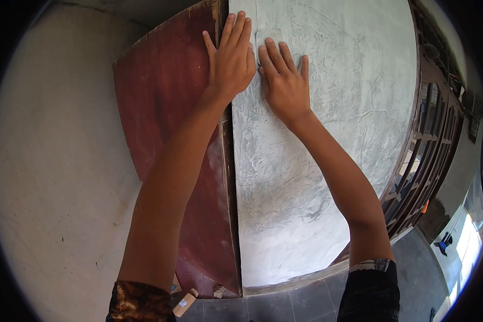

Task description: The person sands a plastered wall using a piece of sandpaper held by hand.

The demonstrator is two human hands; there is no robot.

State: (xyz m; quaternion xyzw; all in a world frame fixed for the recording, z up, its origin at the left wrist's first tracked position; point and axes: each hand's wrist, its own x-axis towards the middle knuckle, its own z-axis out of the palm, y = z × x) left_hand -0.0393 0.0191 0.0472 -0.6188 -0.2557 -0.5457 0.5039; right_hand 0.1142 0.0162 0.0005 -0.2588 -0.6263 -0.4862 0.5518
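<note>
Both arms reach up in front of me. My left hand (233, 59) lies flat with its fingers spread, over the line where a dark red board (166, 102) meets a grey-white plastered wall (327, 161). Close to its right, my right hand (285, 80) rests against the plaster, fingers apart and pointing up. Neither hand holds anything. Cracks and rough marks run over the plaster. A dark, narrow gap separates the board's edge from the wall below my left hand.
At the left is a plain pale wall (59, 161). Dark wooden window frames (426, 145) stand at the right. Grey floor tiles (268, 307) lie below, with a small wooden block (184, 304) near the board's foot. A blue and black object (444, 244) is at the far right.
</note>
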